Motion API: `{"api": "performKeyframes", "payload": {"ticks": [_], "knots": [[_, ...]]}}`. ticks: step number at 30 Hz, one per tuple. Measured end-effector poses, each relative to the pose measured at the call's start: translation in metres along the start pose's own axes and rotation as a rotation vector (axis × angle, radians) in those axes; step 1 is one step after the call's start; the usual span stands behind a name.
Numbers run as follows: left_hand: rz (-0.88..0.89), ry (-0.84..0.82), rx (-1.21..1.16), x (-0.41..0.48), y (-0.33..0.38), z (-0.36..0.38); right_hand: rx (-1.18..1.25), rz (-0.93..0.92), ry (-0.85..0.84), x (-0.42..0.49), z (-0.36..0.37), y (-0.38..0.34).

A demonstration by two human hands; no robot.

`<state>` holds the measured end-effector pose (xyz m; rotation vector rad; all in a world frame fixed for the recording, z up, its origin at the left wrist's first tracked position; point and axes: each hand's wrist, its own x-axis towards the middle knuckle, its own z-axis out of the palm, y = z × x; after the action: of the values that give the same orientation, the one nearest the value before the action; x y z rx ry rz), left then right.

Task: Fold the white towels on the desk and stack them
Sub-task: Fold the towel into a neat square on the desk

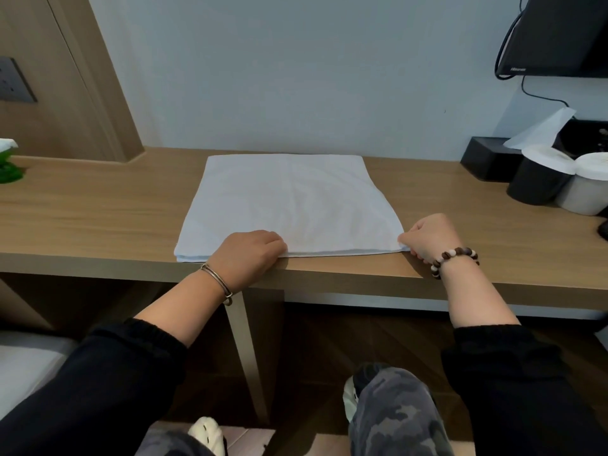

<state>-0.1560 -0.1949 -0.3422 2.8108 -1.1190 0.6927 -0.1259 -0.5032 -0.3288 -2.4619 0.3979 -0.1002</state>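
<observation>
A white towel (pixel 289 199) lies flat on the wooden desk (pixel 98 209), folded in layers, with its near edge along the desk's front. My left hand (pixel 253 255) is curled over that near edge left of the middle, gripping the cloth. My right hand (pixel 427 236) pinches the towel's near right corner between thumb and fingers. Both wrists hang past the desk's front edge.
At the desk's right end stand a black tissue box (pixel 487 159) and two lidded cups, one black (pixel 536 179) and one white (pixel 589 189). A wall-mounted screen (pixel 559 34) hangs above them. A green object (pixel 10 166) sits at the far left.
</observation>
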Motion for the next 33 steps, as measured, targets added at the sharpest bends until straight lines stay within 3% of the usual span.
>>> {"api": "performKeyframes", "payload": {"ticks": [5, 9, 15, 17, 19, 22, 25, 27, 30, 33], "knots": [[0.048, -0.042, 0.111, 0.000, -0.002, -0.008, 0.002, -0.012, 0.018, 0.001, 0.001, 0.001], [-0.044, -0.150, 0.126, 0.002, 0.000, -0.005, -0.015, -0.034, 0.051, 0.000, 0.003, 0.002], [-0.366, -0.002, -0.138, 0.024, 0.015, 0.005, -0.037, -0.047, 0.054, 0.000, 0.005, 0.002], [-0.510, -0.027, -0.163, 0.035, 0.020, 0.014, -0.046, -0.061, 0.064, 0.000, 0.005, 0.003], [-0.631, -0.160, -0.110, 0.042, 0.020, 0.020, -0.067, -0.060, 0.067, 0.000, 0.005, 0.003], [-0.695, -0.396, -0.007, 0.041, 0.018, 0.031, -0.290, -0.029, 0.112, -0.006, 0.009, -0.005], [-0.700, -0.416, 0.013, 0.039, 0.017, 0.035, -0.582, -0.025, 0.234, -0.016, 0.022, -0.028], [-0.705, -0.412, 0.018, 0.039, 0.019, 0.035, -0.623, -0.122, 0.275, -0.015, 0.031, -0.045], [-0.715, -0.402, 0.012, 0.039, 0.021, 0.033, -0.389, -0.376, 0.196, -0.008, 0.048, -0.081], [-0.718, -0.378, 0.000, 0.038, 0.021, 0.032, -0.248, -0.435, -0.047, -0.005, 0.075, -0.107]]}}
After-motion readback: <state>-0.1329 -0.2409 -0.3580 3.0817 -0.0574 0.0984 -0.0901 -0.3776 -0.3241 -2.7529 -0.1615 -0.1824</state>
